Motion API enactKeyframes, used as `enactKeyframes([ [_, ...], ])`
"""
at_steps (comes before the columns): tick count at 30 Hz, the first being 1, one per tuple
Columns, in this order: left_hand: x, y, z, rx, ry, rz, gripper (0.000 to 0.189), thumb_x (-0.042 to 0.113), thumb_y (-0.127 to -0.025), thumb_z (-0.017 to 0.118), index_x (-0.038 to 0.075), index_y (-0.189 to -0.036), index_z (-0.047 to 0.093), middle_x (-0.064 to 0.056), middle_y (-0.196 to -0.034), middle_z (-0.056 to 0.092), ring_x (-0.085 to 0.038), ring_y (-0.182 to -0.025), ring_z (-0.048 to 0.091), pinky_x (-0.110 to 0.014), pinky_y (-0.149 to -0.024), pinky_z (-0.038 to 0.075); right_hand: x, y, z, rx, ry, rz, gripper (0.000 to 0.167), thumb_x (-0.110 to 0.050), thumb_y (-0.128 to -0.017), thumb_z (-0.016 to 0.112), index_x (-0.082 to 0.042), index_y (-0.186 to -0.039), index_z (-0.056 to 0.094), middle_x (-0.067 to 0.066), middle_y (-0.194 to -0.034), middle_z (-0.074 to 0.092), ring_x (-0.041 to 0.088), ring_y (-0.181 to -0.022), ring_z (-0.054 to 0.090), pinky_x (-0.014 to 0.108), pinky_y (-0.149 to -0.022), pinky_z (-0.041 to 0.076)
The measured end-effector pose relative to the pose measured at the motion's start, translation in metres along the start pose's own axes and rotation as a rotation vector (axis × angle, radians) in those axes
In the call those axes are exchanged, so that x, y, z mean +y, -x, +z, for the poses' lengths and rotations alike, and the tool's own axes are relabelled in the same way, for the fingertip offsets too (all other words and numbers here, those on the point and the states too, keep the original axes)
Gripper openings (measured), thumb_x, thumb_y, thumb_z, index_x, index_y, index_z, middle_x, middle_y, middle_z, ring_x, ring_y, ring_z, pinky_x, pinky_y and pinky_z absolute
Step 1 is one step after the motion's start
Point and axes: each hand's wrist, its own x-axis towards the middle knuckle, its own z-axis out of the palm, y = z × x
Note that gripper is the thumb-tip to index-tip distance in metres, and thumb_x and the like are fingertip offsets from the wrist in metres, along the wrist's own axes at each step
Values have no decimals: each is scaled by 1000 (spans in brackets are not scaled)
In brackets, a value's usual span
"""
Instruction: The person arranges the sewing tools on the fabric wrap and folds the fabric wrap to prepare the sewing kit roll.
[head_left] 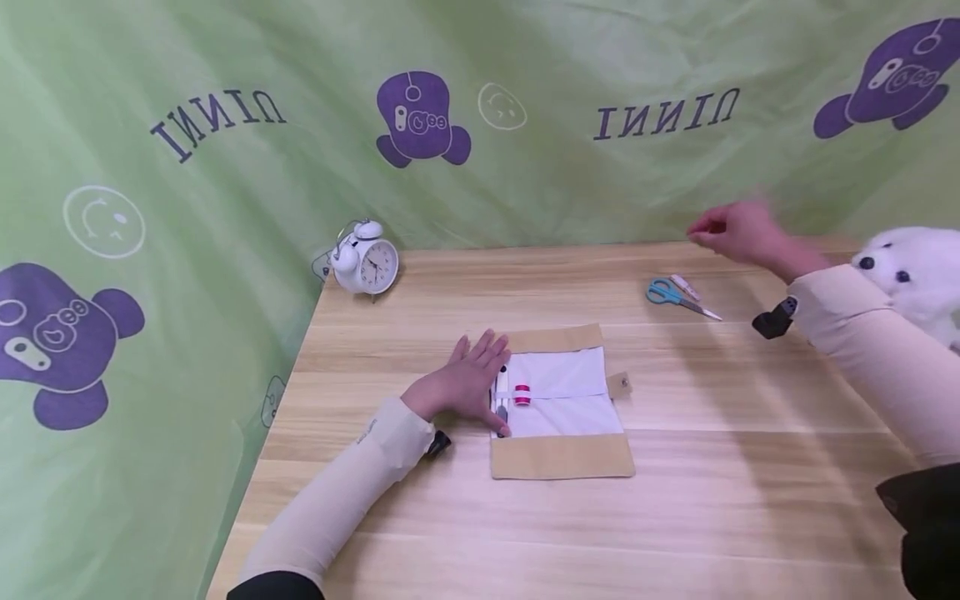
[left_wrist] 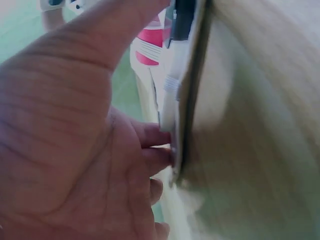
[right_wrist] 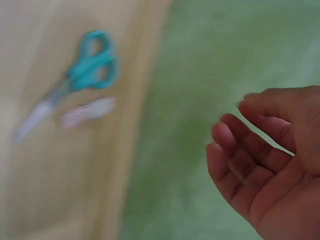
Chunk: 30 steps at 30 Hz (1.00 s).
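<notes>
A tan fabric case (head_left: 562,457) with a white lining lies unfolded on the table. My left hand (head_left: 467,383) rests on its left edge, fingers spread; in the left wrist view its fingertips touch that edge. Beside the thumb, a slim white and dark tool (left_wrist: 172,75) lies along the lining. Next to it a red thread spool (head_left: 522,395) sits under a strap across the middle. My right hand (head_left: 742,233) is raised near the table's back edge, its fingers loosely bent with nothing between them. Below it lie scissors with turquoise handles (right_wrist: 92,65) and a small white and pink piece (right_wrist: 88,111).
A white alarm clock (head_left: 367,260) stands at the back left corner. At the far right sits a white plush animal (head_left: 926,271), partly behind the right forearm. A green printed cloth (head_left: 525,192) hangs behind and left of the wooden table (head_left: 420,533).
</notes>
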Motion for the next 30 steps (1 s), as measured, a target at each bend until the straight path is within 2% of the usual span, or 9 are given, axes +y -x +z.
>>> enactKeyframes([
  [2,2,1,-4,-6,-15,4,130,75,-70,74,7,-162,10,-9,-171,-6,-30,-158,-12,-59,-126,-4,10,-2,15,-68,43,-17,25,-15,-95,65,4,-111,71,24,-99,74,19,-73,66,30,-61,50],
  [5,5,2,-8,-14,-29,6,130,74,-70,74,5,-161,12,-12,-171,-4,-30,-159,-8,-59,-126,-1,15,-4,35,-162,90,-63,25,-14,-94,67,2,-112,71,23,-104,74,31,-87,70,42,-71,55],
  [10,5,1,-7,-17,-43,2,131,76,-70,73,4,-161,11,-12,-171,-4,-30,-159,-5,-61,-126,2,14,-7,61,-256,131,-145,23,-15,-92,70,-1,-111,71,18,-101,73,30,-91,68,50,-80,54],
  [14,4,1,-7,-18,-42,1,131,76,-70,73,4,-161,10,-12,-170,-5,-29,-159,-4,-61,-125,2,11,-11,75,-262,147,-151,28,-15,-90,72,2,-113,69,15,-97,72,27,-87,66,49,-80,53],
  [20,6,3,-9,-28,-45,-6,131,76,-70,73,5,-161,10,-11,-171,-5,-29,-159,-4,-62,-125,3,8,-12,86,-245,132,-107,30,-9,-89,70,5,-116,65,14,-89,70,25,-82,63,45,-76,52],
  [27,3,1,-8,-46,-13,-17,131,75,-71,73,7,-162,7,-9,-171,-9,-27,-159,-9,-61,-126,2,9,-15,88,-221,148,-68,36,-8,-87,66,10,-117,64,16,-86,67,26,-78,58,40,-71,49],
  [30,1,0,-7,-53,4,-17,131,76,-70,72,9,-162,7,-7,-171,-10,-26,-158,-11,-61,-126,1,9,-14,85,-210,104,-53,35,-8,-85,66,13,-113,65,14,-82,66,23,-73,56,34,-66,46],
])
